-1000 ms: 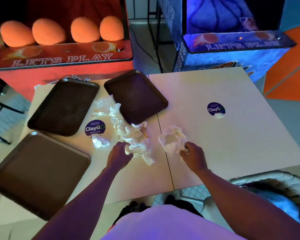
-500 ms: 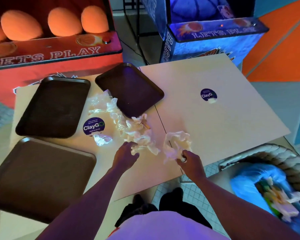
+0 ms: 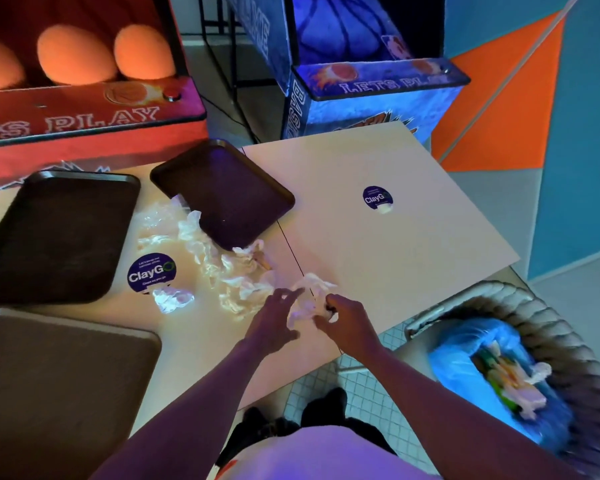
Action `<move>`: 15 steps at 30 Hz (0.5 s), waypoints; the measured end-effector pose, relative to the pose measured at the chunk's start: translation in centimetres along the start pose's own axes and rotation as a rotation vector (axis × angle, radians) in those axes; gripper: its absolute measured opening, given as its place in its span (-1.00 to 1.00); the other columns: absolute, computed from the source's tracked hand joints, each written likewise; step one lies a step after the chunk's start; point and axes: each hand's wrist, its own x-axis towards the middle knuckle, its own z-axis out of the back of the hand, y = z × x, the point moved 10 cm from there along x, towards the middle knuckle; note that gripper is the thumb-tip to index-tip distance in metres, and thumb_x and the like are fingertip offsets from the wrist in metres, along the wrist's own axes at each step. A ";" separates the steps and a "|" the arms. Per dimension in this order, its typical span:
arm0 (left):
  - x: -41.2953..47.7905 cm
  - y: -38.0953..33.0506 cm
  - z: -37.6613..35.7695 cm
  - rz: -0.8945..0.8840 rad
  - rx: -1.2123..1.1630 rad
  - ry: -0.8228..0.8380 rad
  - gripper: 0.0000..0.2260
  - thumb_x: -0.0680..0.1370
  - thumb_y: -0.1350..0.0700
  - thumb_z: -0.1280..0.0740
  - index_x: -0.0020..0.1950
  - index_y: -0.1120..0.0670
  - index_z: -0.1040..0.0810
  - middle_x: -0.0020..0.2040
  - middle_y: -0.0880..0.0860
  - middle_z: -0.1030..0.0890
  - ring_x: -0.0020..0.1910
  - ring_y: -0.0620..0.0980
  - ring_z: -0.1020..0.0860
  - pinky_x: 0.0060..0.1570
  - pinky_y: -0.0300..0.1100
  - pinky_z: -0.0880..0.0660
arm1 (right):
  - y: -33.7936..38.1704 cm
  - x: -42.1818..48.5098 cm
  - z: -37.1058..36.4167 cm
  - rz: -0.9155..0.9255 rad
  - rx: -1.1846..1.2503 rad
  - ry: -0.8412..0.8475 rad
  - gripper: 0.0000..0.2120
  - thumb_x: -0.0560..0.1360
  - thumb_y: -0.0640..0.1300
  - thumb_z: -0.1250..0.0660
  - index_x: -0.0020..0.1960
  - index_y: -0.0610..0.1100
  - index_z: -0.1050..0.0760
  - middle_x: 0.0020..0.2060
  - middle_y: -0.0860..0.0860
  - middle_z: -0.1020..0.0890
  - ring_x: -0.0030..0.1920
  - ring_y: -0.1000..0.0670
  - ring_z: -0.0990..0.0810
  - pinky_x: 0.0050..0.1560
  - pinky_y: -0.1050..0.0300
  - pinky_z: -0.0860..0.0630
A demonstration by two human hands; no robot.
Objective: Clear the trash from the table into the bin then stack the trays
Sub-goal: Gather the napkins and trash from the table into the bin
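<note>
1 wad point(image 3: 307, 299) pinched in right hand point(image 3: 347, 318) at near edge; left hand point(image 3: 274, 322) spread wide beside it. clearing trash; next, drop into bin point(image 3: 496, 291) near right, then heap point(image 3: 229, 271), 3 trays point(image 3: 59, 237).

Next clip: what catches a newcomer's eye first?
Glowing orange balls in the red arcade machine, top left, stand out first. Mid-table, the right hand pinches a crumpled white paper wad beside the open left hand, with three dark brown trays to the left. A blue-lined woven bin sits lower right.
</note>
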 end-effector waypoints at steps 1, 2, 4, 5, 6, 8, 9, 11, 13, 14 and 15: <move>0.4 -0.1 0.1 -0.013 0.018 -0.013 0.01 0.32 0.01 -0.65 0.64 -0.18 -0.15 0.53 0.00 -0.28 0.42 0.08 -0.40 0.15 0.01 -0.56 | 0.5 -0.1 0.5 0.009 0.005 -0.005 -0.74 0.36 -0.02 -0.52 -0.22 -0.05 -0.45 -0.35 0.04 -0.59 -0.29 -0.04 -0.57 -0.23 -0.04 -0.56; 0.8 -0.2 0.2 -0.027 0.044 -0.027 0.04 0.31 -0.01 -0.66 0.65 -0.16 -0.13 0.55 0.02 -0.25 0.42 0.11 -0.38 0.15 0.04 -0.57 | 0.9 -0.2 0.9 0.015 0.008 -0.010 -0.75 0.37 0.00 -0.52 -0.21 -0.05 -0.46 -0.34 0.05 -0.60 -0.28 -0.03 -0.58 -0.22 -0.04 -0.56; 1.8 -0.5 0.1 -0.042 0.112 -0.035 0.08 0.30 -0.04 -0.67 0.66 -0.12 -0.10 0.59 0.06 -0.20 0.45 0.15 -0.34 0.14 0.07 -0.59 | 1.1 -0.6 2.0 0.005 0.009 -0.026 -0.77 0.36 0.00 -0.51 -0.20 -0.03 -0.48 -0.32 0.08 -0.61 -0.27 -0.01 -0.59 -0.21 -0.01 -0.57; 2.3 -0.8 -0.1 -0.046 0.147 -0.030 0.09 0.30 -0.05 -0.67 0.66 -0.11 -0.09 0.60 0.06 -0.18 0.47 0.16 -0.31 0.13 0.08 -0.60 | 1.1 -0.8 2.7 -0.006 0.004 -0.039 -0.77 0.35 0.00 -0.51 -0.20 -0.02 -0.47 -0.32 0.09 -0.61 -0.27 0.00 -0.58 -0.20 0.00 -0.57; 2.9 -1.3 -0.5 -0.060 0.187 -0.020 0.09 0.29 -0.06 -0.67 0.66 -0.11 -0.08 0.60 0.06 -0.17 0.48 0.17 -0.28 0.13 0.10 -0.60 | 0.8 -1.2 3.3 -0.021 0.003 -0.055 -0.77 0.34 -0.01 -0.52 -0.20 -0.02 -0.47 -0.33 0.09 -0.60 -0.27 0.00 -0.58 -0.19 0.00 -0.57; 3.9 -2.5 -1.4 -0.102 0.285 -0.002 0.05 0.32 -0.03 -0.65 0.66 -0.11 -0.09 0.61 0.06 -0.18 0.51 0.18 -0.25 0.17 0.13 -0.57 | -0.3 -2.0 4.5 -0.060 0.009 -0.083 -0.77 0.33 -0.01 -0.51 -0.20 -0.04 -0.48 -0.32 0.06 -0.61 -0.25 -0.02 -0.59 -0.18 -0.03 -0.56; 4.5 -3.3 -2.0 -0.126 0.336 0.013 0.01 0.35 0.04 -0.63 0.66 -0.11 -0.10 0.61 0.06 -0.18 0.52 0.18 -0.24 0.20 0.13 -0.55 | -1.0 -2.4 5.2 -0.084 0.004 -0.099 -0.77 0.32 -0.01 -0.51 -0.19 -0.06 -0.49 -0.31 0.05 -0.62 -0.24 -0.02 -0.60 -0.17 -0.03 -0.56; 5.8 -4.9 -3.2 -0.174 0.418 0.046 -0.07 0.42 0.13 -0.55 0.66 -0.10 -0.10 0.63 0.06 -0.16 0.55 0.18 -0.20 0.23 0.12 -0.52 | -2.4 -3.4 6.5 -0.133 -0.013 -0.134 -0.78 0.31 0.01 -0.50 -0.18 -0.06 -0.52 -0.28 0.06 -0.64 -0.23 0.02 -0.61 -0.15 0.00 -0.57; 7.0 -5.9 -4.3 -0.189 0.472 0.079 -0.12 0.45 0.15 -0.49 0.65 -0.15 -0.09 0.64 0.06 -0.12 0.57 0.20 -0.16 0.24 0.14 -0.50 | -3.3 -4.3 7.7 -0.161 -0.042 -0.170 -0.79 0.31 0.01 -0.50 -0.16 -0.05 -0.53 -0.27 0.07 -0.65 -0.24 0.07 -0.61 -0.18 0.09 -0.56; 7.5 -6.2 -5.1 -0.191 0.492 0.103 -0.13 0.47 0.17 -0.46 0.65 -0.17 -0.08 0.64 0.05 -0.09 0.58 0.21 -0.14 0.25 0.16 -0.50 | -3.7 -4.9 8.3 -0.171 -0.065 -0.190 -0.79 0.31 0.01 -0.50 -0.16 -0.05 -0.53 -0.28 0.08 -0.64 -0.26 0.07 -0.60 -0.21 0.14 -0.54; 8.1 -6.2 -5.8 -0.194 0.507 0.126 -0.15 0.48 0.19 -0.44 0.65 -0.20 -0.08 0.64 0.05 -0.07 0.59 0.22 -0.12 0.25 0.18 -0.49 | -4.0 -5.5 8.9 -0.178 -0.093 -0.212 -0.79 0.32 0.00 -0.51 -0.17 -0.06 -0.53 -0.29 0.07 -0.63 -0.28 0.07 -0.58 -0.24 0.18 -0.51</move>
